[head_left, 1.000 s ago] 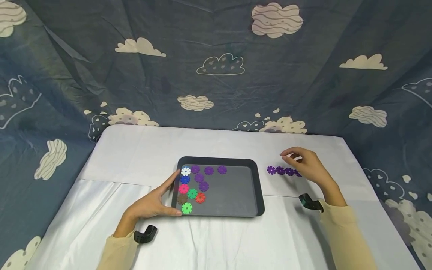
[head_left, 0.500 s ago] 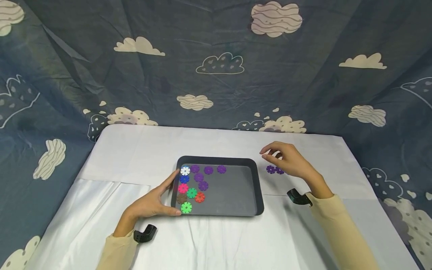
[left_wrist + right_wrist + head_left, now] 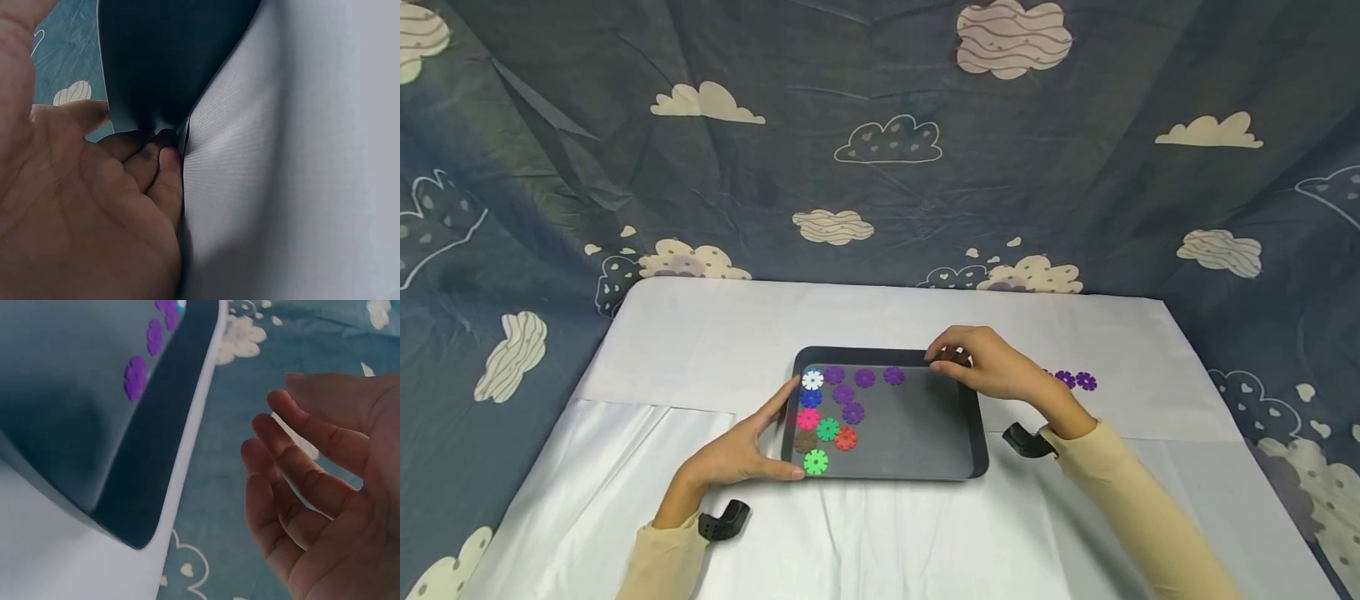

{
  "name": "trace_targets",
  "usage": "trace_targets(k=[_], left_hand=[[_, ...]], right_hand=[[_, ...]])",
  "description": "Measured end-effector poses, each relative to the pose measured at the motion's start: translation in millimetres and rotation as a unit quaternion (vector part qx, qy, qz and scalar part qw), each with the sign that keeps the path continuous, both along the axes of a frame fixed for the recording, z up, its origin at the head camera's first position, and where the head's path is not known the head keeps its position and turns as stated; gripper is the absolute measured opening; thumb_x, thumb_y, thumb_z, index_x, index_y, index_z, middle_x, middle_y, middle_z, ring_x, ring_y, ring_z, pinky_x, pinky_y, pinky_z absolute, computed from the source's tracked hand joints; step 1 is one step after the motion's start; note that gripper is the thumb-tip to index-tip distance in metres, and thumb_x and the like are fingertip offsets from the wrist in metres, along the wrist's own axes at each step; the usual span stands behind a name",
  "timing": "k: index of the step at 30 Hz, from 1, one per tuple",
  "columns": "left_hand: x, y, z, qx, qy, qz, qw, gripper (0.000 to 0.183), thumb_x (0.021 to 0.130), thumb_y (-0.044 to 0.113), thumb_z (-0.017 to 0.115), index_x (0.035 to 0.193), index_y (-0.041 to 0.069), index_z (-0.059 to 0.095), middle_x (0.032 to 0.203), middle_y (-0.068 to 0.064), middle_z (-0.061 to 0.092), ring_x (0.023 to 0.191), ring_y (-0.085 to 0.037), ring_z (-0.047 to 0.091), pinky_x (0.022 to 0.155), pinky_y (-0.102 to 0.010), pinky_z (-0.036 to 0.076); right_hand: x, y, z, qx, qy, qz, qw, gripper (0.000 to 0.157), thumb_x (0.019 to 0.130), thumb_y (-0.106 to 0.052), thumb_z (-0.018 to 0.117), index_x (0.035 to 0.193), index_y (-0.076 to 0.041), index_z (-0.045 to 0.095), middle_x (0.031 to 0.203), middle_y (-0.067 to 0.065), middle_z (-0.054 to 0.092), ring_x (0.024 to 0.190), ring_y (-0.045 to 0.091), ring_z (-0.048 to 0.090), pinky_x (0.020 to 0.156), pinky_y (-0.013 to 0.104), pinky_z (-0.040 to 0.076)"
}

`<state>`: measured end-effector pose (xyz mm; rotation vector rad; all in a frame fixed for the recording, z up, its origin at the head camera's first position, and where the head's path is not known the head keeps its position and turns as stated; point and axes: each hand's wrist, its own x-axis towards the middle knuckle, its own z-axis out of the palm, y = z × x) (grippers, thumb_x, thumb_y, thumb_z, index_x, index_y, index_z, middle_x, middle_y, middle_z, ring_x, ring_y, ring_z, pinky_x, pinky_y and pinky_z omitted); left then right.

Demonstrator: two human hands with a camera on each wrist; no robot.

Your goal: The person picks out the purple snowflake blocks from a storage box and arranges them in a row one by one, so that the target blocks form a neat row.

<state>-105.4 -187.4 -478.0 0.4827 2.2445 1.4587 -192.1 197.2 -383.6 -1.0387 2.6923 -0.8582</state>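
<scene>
My left hand [image 3: 730, 450] grips the left side of a dark grey tray [image 3: 917, 433]; its thumb lies at the near left corner. In the left wrist view, the curled fingers [image 3: 165, 175] touch the tray's outer wall. Flower-shaped plastic discs lie in the tray's left part: several purple discs [image 3: 853, 413], a white disc [image 3: 812, 380], a blue disc [image 3: 810, 398], a pink disc [image 3: 808, 419], a brown disc [image 3: 806, 442], a red disc [image 3: 846, 438] and two green. Above the tray's far right corner hovers my right hand [image 3: 988, 362], its fingers loosely bent; no disc shows between them.
A row of purple discs [image 3: 1075, 380] lies on the white cloth [image 3: 1120, 333] right of the tray, partly hidden by my right wrist. A dark curtain with cloud prints [image 3: 880, 192] hangs behind and at both sides.
My right hand has moved left, from above the purple row to the tray's far right corner. The left hand, the tray and the discs in it look unchanged.
</scene>
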Motion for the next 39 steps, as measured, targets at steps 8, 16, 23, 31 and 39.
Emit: trace_targets(k=[8, 16, 23, 31, 39], left_hand=[[0.1, 0.0, 1.8, -0.001, -0.002, 0.002, 1.0, 0.125, 0.072, 0.032, 0.091, 0.163, 0.032, 0.004, 0.17, -0.01, 0.004, 0.154, -0.04, 0.006, 0.118, -0.07, 0.007], [-1.5, 2.3, 0.6, -0.006, -0.007, -0.006, 0.9999, 0.125, 0.073, 0.033, 0.091, 0.162, 0.034, 0.004, 0.17, -0.01, 0.003, 0.155, -0.039, 0.004, 0.119, -0.069, 0.007], [-1.4, 1.4, 0.2, -0.008, -0.006, -0.002, 1.0, 0.125, 0.072, 0.033, 0.091, 0.162, 0.033, 0.004, 0.169, -0.01, 0.004, 0.154, -0.04, 0.005, 0.119, -0.069, 0.008], [-0.4, 0.1, -0.3, 0.002, -0.003, -0.001, 1.0, 0.125, 0.073, 0.032, 0.091, 0.162, 0.034, 0.004, 0.17, -0.01, 0.004, 0.155, -0.039, 0.005, 0.119, -0.069, 0.008], [-0.4, -0.8, 0.1, 0.008, -0.003, -0.002, 1.0, 0.125, 0.073, 0.031, 0.091, 0.162, 0.033, 0.004, 0.17, -0.01, 0.004, 0.154, -0.04, 0.005, 0.119, -0.07, 0.008]], right_hand=[[2.4, -20.6, -5.8, 0.037, -0.025, 0.046, 0.998, 0.019, 0.096, -0.017, 0.069, 0.112, -0.008, 0.072, 0.105, 0.002, 0.071, 0.09, 0.012, 0.064, 0.083, 0.042, 0.058], [0.9, -37.9, -12.3, 0.047, -0.056, 0.082, 0.994, 0.023, 0.096, -0.017, 0.068, 0.116, -0.004, 0.07, 0.111, 0.006, 0.071, 0.098, 0.019, 0.068, 0.085, 0.043, 0.059], [-6.3, -54.6, -16.6, 0.062, -0.048, 0.115, 0.99, 0.019, 0.095, -0.015, 0.069, 0.111, -0.004, 0.073, 0.109, 0.005, 0.071, 0.096, 0.024, 0.068, 0.083, 0.043, 0.059], [-15.6, -81.4, -27.6, 0.101, -0.054, 0.14, 0.984, 0.019, 0.092, -0.013, 0.073, 0.11, -0.008, 0.074, 0.111, 0.003, 0.069, 0.098, 0.02, 0.065, 0.086, 0.031, 0.054], [-17.2, -101.7, -34.7, 0.091, -0.104, 0.178, 0.974, 0.018, 0.089, -0.01, 0.076, 0.107, -0.008, 0.073, 0.11, 0.003, 0.069, 0.098, 0.018, 0.065, 0.088, 0.029, 0.056]])
